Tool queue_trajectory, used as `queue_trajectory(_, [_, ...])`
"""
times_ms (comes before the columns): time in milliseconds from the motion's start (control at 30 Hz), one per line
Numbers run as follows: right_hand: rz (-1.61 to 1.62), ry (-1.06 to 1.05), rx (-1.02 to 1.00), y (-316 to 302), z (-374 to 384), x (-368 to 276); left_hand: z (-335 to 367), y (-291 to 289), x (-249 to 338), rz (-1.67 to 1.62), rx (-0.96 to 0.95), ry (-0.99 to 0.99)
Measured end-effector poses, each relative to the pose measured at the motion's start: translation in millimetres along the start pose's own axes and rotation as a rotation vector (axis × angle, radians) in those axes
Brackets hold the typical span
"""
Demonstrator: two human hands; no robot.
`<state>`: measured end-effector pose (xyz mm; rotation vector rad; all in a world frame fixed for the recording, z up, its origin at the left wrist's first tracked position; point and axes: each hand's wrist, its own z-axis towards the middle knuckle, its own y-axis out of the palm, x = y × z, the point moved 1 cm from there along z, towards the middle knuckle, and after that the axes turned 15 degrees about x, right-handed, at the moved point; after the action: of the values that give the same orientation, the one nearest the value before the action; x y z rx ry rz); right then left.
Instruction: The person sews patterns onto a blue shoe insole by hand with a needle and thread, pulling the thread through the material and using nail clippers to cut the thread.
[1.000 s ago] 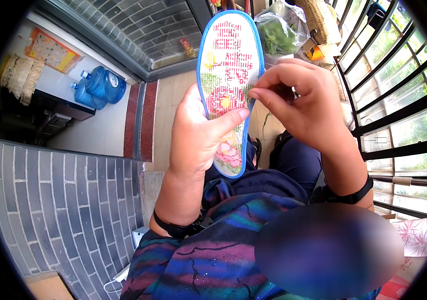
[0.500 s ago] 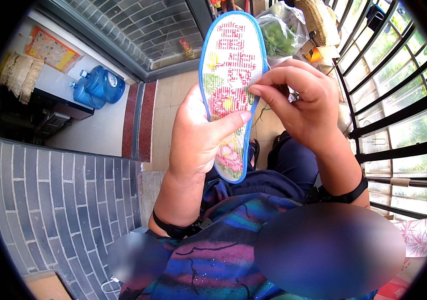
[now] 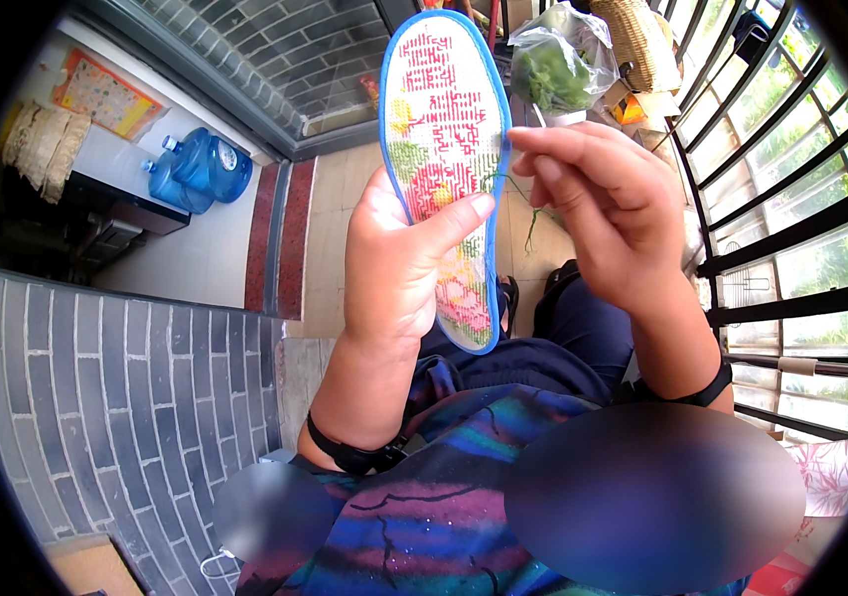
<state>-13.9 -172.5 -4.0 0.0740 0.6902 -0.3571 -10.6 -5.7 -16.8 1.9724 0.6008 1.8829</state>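
Tilting insole (image 3: 447,134) leftward, right thumb (image 3: 567,191) withdrawn

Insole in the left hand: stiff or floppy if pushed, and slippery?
The insole probably keeps its shape, since it extends past the left hand without visible sagging. It likely isn't very slippery, as stitching covers much of its face.

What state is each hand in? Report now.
Left hand: closed, holding the long white, blue-edged embroidered insole.
Right hand: half-curled at the insole's edge, near thin green thread; whether it holds anything cannot be told.

Black railing (image 3: 796,301) right of right hand (image 3: 623,214)
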Motion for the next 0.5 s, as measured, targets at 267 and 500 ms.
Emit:
queue_trajectory(267, [-0.040,0.255,0.029,-7.9,-11.7,-20.7,-2.3,0.0,2.0,-0.003,0.040,0.050])
queue_trajectory(500, [-0.283,-0.092,-0.035,-3.0,-13.7,-17.6,-2.0,0.6,4.2,0.002,0.035,0.070])
